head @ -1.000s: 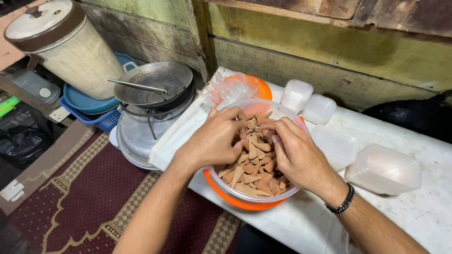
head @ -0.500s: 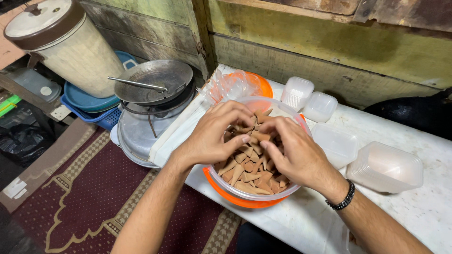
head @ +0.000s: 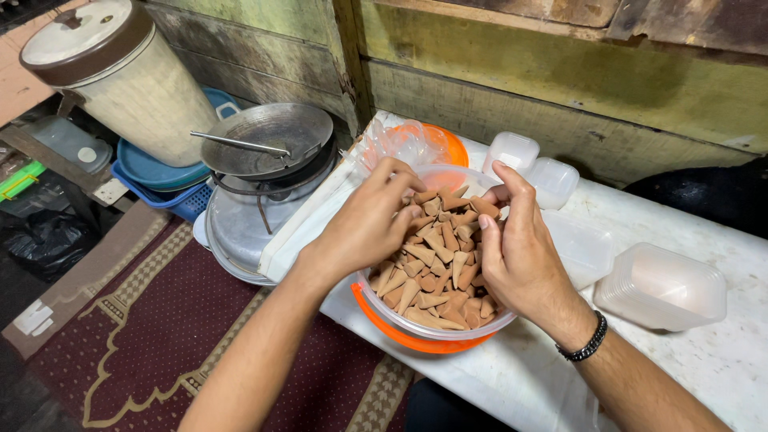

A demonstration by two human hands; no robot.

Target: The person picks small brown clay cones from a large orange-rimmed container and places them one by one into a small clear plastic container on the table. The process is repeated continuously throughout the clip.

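We've got our left hand (head: 370, 228) and right hand (head: 518, 254) dug loosely open-fingered into the cones (head: 436, 264) in the bowl (head: 416, 330), lidded tubs (head: 661, 284) on the counter (head: 720, 360) at 3 o'clock.

Brown cone-shaped pieces (head: 436, 264) are reached into by the left hand (head: 370, 224) and right hand (head: 516, 252), heaped in a clear bowl (head: 416, 324) set on an orange basin (head: 400, 336).
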